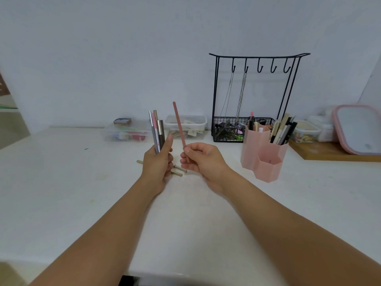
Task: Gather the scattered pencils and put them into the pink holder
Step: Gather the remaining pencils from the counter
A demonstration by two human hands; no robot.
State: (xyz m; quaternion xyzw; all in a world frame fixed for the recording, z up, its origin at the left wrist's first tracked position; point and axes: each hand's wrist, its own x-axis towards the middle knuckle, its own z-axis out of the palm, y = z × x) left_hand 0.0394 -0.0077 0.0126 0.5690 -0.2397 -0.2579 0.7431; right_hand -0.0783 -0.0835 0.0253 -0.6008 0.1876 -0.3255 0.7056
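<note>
From the head view, your left hand (pixel 158 164) grips a bundle of pencils (pixel 156 131) upright, fingers curled round them. Your right hand (pixel 201 159) pinches a single red pencil (pixel 179 124), tilted slightly left at its top. Two pale pencils (pixel 178 171) lie on the white table (pixel 61 182) beneath your hands. The pink holder (pixel 265 155) stands to the right, already holding pens.

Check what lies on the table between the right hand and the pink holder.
Nothing: in the head view, the white table is bare between the right hand holding the pink pencil and the pink holder.
</note>
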